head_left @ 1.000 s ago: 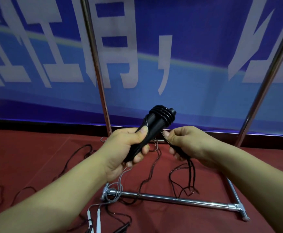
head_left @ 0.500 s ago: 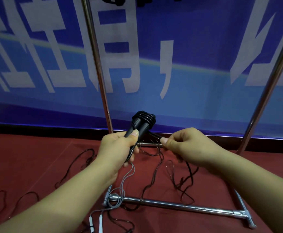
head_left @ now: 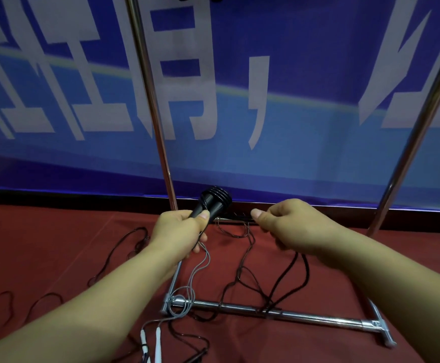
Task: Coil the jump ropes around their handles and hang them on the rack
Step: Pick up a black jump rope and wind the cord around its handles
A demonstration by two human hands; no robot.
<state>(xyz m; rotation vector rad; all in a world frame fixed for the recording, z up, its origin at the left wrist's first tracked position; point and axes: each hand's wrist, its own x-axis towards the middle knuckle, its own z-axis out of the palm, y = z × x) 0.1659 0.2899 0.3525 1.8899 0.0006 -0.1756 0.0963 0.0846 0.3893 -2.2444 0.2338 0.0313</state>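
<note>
My left hand (head_left: 181,233) grips the black jump rope handles (head_left: 213,203), which point up and away with turns of black rope around their top. My right hand (head_left: 287,226) pinches the black rope (head_left: 236,218) and holds it taut to the right of the handles. Below my right hand, the slack of that rope (head_left: 296,281) hangs in loops to the floor. The metal rack has two upright poles (head_left: 153,108) and a base bar (head_left: 279,311) on the floor.
A grey rope with white handles (head_left: 158,339) lies coiled by the rack's left foot. More thin dark ropes (head_left: 124,247) sprawl over the red carpet at left. A blue banner (head_left: 292,113) hangs behind the rack.
Both hands have dropped lower and moved apart. My right hand has pulled the rope out to the right, away from the handles, drawing it taut.
</note>
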